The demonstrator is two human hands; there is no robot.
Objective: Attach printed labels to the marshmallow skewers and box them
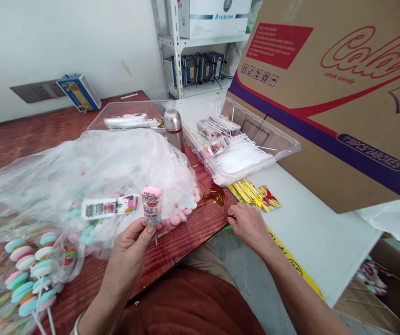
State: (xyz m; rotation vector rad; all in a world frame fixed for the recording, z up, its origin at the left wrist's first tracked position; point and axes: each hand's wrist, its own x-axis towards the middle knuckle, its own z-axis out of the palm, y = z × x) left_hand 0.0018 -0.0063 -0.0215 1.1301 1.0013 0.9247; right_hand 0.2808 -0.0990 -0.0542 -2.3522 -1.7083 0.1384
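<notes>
Brown garment (pixel 193 304) cut off; left hand (pixel 132 246) pinches wrapped candy (pixel 152 205) (print unreadable).

Wrapped candy (pixel 152 204) showing pink up top, pale blue below, dark print across! Loose marshmallows (pixel 182 213) all pastel pink and blue. Skewered sweets (pixel 42 269) going striped: turquoise, white, pink, flashes of orange. Table (pixel 182 239) deep red, dark grain streaking through. Flask (pixel 174 123) silver, brown band. Twist ties (pixel 245 191) bright gold-yellow; sticks (pixel 238 157) plain white. Carton (pixel 311 139) brown, purple band sweeping under red curve, lettering outlined red. Power unit (pixel 77 93) blue, white side.
</notes>
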